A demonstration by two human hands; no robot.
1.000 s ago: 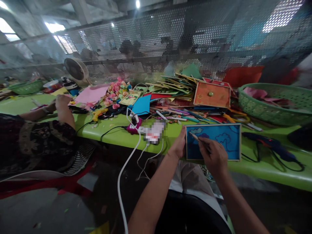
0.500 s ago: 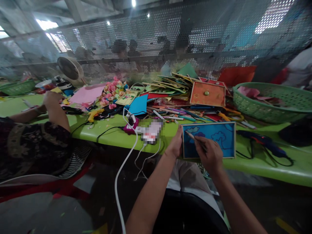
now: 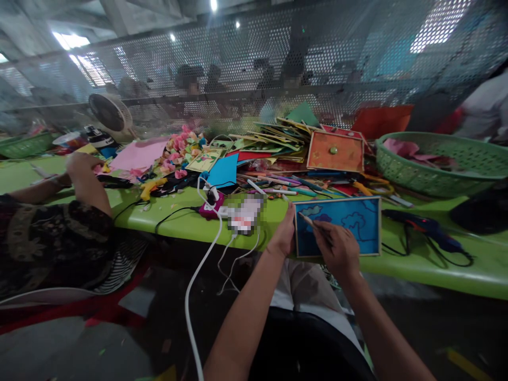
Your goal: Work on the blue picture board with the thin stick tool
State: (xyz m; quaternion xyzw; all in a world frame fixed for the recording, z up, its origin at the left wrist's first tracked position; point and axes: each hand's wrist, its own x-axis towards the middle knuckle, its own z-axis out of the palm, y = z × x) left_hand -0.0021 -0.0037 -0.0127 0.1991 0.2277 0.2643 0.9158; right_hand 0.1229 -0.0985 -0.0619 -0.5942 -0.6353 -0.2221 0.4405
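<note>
A blue framed picture board [image 3: 349,225] with dark outlines lies at the near edge of the green table [image 3: 436,264]. My left hand [image 3: 284,234] grips its left edge, fingers closed round the frame. My right hand [image 3: 336,248] is closed on a thin stick-like tool [image 3: 307,219]. The tool's tip rests on the board's upper left part.
A heap of coloured paper and boards [image 3: 293,140] and an orange board [image 3: 335,152] lie behind, with pens. A green basket [image 3: 436,161] stands right, a glue gun [image 3: 424,227] beside the board. White cables [image 3: 206,259] hang left. Another person's hands [image 3: 81,166] work at left near a fan [image 3: 109,114].
The view has drifted slightly, so everything sits a little further left and higher. My hands keep their grip on the board and the tool. The other person's hand has moved a little left.
</note>
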